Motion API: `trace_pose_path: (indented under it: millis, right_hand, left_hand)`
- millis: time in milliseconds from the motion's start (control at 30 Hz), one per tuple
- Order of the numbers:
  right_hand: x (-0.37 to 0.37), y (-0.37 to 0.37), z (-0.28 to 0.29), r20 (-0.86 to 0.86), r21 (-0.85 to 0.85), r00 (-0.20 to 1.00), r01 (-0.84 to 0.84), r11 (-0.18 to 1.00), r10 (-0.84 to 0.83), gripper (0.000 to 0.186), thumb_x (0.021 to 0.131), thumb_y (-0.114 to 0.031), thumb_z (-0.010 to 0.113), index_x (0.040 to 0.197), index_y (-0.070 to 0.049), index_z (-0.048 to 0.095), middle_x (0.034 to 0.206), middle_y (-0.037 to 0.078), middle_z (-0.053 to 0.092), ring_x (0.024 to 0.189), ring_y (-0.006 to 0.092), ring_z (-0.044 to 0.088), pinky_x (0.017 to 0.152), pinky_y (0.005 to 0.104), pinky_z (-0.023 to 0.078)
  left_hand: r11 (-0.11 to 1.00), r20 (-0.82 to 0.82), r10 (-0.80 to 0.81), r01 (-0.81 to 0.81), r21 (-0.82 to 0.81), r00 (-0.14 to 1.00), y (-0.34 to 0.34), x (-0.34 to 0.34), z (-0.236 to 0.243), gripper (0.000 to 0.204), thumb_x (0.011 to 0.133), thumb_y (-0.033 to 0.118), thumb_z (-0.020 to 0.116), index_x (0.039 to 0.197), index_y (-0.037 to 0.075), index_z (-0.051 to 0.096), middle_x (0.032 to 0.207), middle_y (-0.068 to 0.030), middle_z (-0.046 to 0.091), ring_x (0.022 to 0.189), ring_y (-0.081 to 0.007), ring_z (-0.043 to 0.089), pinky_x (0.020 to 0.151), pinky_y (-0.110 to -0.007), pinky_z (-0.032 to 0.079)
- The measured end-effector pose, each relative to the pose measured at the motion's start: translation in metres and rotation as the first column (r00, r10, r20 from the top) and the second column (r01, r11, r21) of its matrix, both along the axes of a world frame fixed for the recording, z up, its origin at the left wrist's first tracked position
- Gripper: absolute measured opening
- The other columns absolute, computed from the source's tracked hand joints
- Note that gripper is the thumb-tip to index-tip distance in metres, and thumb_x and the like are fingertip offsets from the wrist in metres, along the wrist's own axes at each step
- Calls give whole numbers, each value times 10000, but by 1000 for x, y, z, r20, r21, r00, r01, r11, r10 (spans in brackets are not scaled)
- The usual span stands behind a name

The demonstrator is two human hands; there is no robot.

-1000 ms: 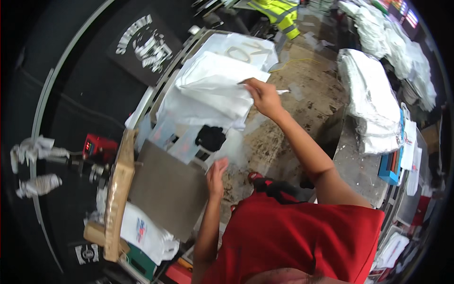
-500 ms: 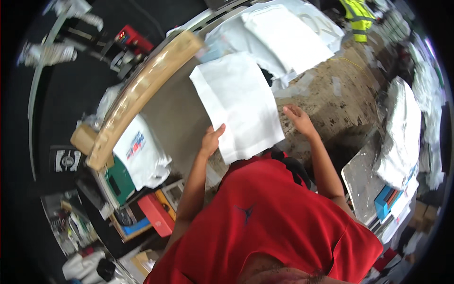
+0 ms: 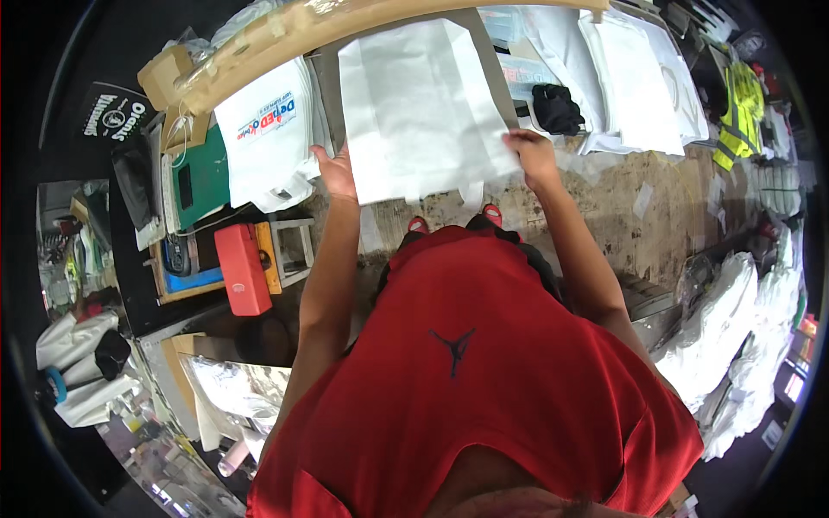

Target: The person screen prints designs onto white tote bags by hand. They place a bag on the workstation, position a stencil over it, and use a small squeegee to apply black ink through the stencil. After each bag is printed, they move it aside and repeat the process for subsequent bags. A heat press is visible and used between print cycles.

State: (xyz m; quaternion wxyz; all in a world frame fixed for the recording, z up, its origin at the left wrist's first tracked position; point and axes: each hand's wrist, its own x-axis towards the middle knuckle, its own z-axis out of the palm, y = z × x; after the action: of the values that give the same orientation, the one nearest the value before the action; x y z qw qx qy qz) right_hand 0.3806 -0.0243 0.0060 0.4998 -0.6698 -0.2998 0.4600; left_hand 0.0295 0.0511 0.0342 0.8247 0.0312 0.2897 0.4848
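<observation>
A white fabric bag (image 3: pixel 423 104) lies spread on a grey board (image 3: pixel 331 86) in front of me, its strap handles (image 3: pixel 471 197) hanging past the near edge. My left hand (image 3: pixel 337 173) is at the bag's lower left side, thumb spread away from it and fingers against the edge. At the right edge my right hand (image 3: pixel 534 158) has its fingers bent onto the fabric, slightly blurred. Left of the board sits a stack of printed white bags (image 3: pixel 268 129).
A long tape-wrapped cardboard piece (image 3: pixel 345 24) spans the far side. A red box (image 3: pixel 243 268) and a green board (image 3: pixel 204 188) are at left. White sheets (image 3: pixel 635 82), a black cloth (image 3: pixel 557 109) and a yellow safety vest (image 3: pixel 739 116) lie right; white bundles (image 3: pixel 712 328) stand nearer.
The white bag has gone from being held up at a tilt by my left hand to lying on the board. My right hand has come to its edge. The view has turned.
</observation>
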Motion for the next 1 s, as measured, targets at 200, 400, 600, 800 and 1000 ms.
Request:
trace_pose_path:
  millis: [200,400,600,800,1000]
  right_hand:
    - [-13,41,-21,98,171,963,231,958,-250,172,796,-69,772,917,25,693,834,61,707,750,145,642,715,276,507]
    - [-14,21,-24,448,72,881,131,989,-149,209,800,-174,777,923,-18,712,831,111,743,755,198,706,731,315,535]
    - [-5,20,-20,596,60,799,48,997,-75,234,807,-215,791,929,-30,715,817,119,742,733,215,718,701,333,547]
    - [1,15,-15,570,103,821,-77,992,5,235,814,-223,797,926,-29,724,821,120,743,735,206,716,689,328,545]
    - [-3,7,-11,586,110,810,-76,991,-3,244,808,-218,802,934,-25,723,802,129,736,724,230,716,688,335,548]
  left_hand:
    - [793,244,-579,469,388,778,-46,17,4,1252,717,979,167,1571,64,211,1544,-332,286,1417,-434,356,1148,-635,245]
    - [781,79,-619,600,174,782,-110,-12,-1,1304,695,996,224,1552,13,228,1456,-340,425,1349,-433,463,1160,-511,303]
    - [816,-480,-561,546,-187,674,-114,-25,-53,685,940,577,600,1280,-18,590,1185,-176,653,1062,-236,631,986,-340,462]
    - [939,-958,276,189,286,79,-68,-28,-58,364,885,378,726,907,14,732,733,-82,692,673,-215,653,645,-350,510]
    - [868,-937,270,477,136,-224,-51,-31,-41,438,825,379,779,851,-50,697,666,-90,634,612,-140,590,599,-316,466]
